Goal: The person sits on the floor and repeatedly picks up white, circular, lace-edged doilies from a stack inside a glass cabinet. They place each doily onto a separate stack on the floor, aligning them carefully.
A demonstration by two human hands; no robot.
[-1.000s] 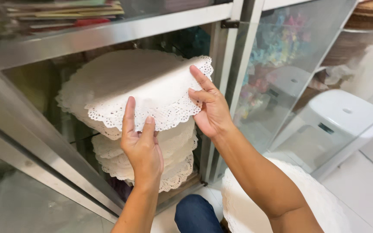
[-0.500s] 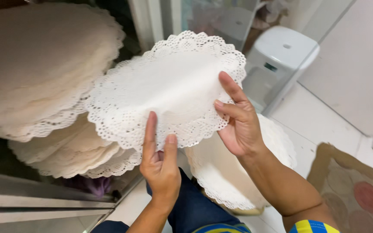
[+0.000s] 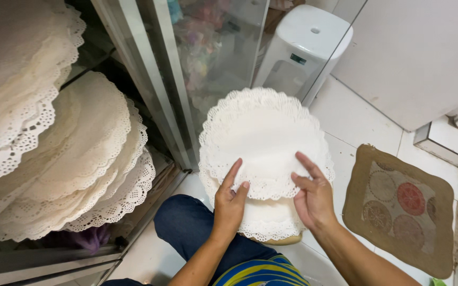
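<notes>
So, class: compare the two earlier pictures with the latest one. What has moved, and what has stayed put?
Both hands, left hand and right hand, carried the white doily out of the cabinet, rightwards and down onto the doily pile by the knee. They still grip its near edge. The doily stacks on the shelves and the white stool stayed put.

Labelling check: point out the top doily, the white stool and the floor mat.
top doily (image 3: 263, 135), head view, plain centre of the paper.
white stool (image 3: 308, 39), head view, its top surface.
floor mat (image 3: 401, 204), head view, patterned middle.

white stool (image 3: 304, 45), brown mat (image 3: 402, 207)
</notes>
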